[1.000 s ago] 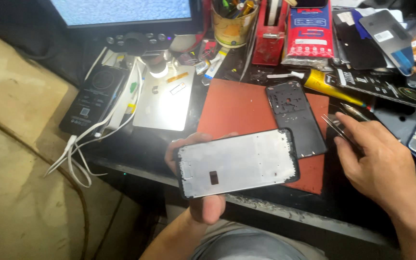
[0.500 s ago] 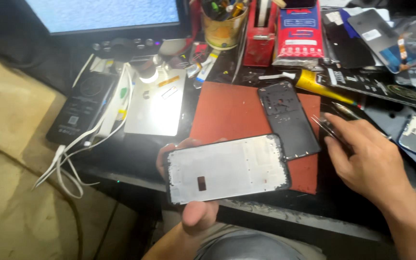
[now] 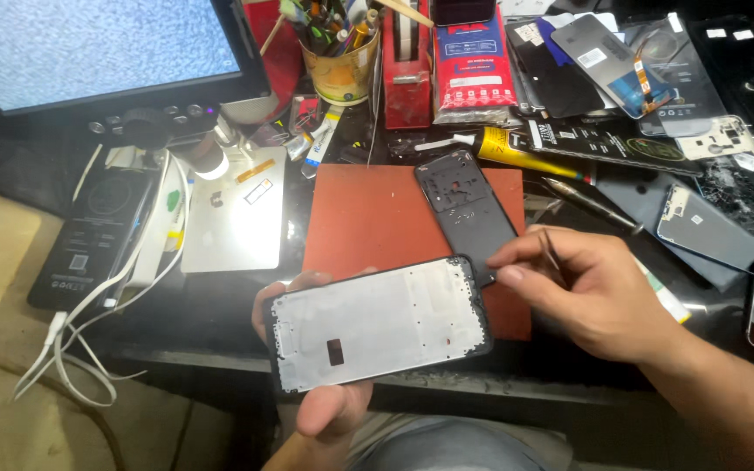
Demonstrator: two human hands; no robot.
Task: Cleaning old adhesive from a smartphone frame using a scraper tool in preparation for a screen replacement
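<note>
The left hand (image 3: 320, 392) cradles a phone screen frame (image 3: 379, 323) from beneath, thumb curled up over its lower edge and fingertips showing past its far left corner; the fingers are closed around it. The frame lies flat, pale grey metal side up, ringed by a thin black border. It looks light, stiff and thin, likely brittle on the glass side, so the edges are the safest place to grip. Just beside its right end, the right hand (image 3: 599, 296) pinches slim metal tweezers (image 3: 553, 251) between thumb and forefinger, fingers narrow around them. Directly beyond both hands, a black phone back housing (image 3: 464, 214) rests on a red work mat (image 3: 377, 218) on the cluttered bench (image 3: 220, 305). Farther out lie loose phone parts, a yellow glue tube (image 3: 517, 150) and a cup of tools (image 3: 338, 70).
</note>
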